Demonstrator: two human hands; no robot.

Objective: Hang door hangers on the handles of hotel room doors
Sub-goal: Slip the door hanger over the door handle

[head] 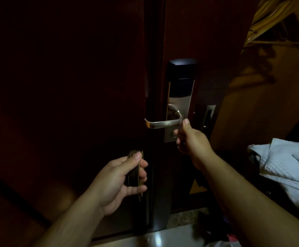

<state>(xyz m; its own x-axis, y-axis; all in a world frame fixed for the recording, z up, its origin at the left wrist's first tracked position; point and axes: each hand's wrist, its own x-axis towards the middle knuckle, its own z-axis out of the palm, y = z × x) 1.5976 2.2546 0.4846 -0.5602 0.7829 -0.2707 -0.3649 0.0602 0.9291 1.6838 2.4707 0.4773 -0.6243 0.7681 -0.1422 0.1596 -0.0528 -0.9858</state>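
A silver lever handle [163, 124] sticks out to the left from the metal lock plate [179, 102] on a dark wooden door [65, 86]. My right hand [189, 139] is at the handle's pivot end. Its thumb and fingers pinch a thin door hanger [180, 128], seen edge-on and hard to make out in the dim light, right against the lever. Lower left, my left hand [120, 180] is closed around a stack of several door hangers [135, 168], held upright with their edges towards me.
The door's edge with a latch plate [209, 114] shows right of the lock. White towels or linen [287, 172] are piled at the right. Wooden clothes hangers [277, 20] hang in a closet at the upper right. A pale floor strip [171, 236] lies below.
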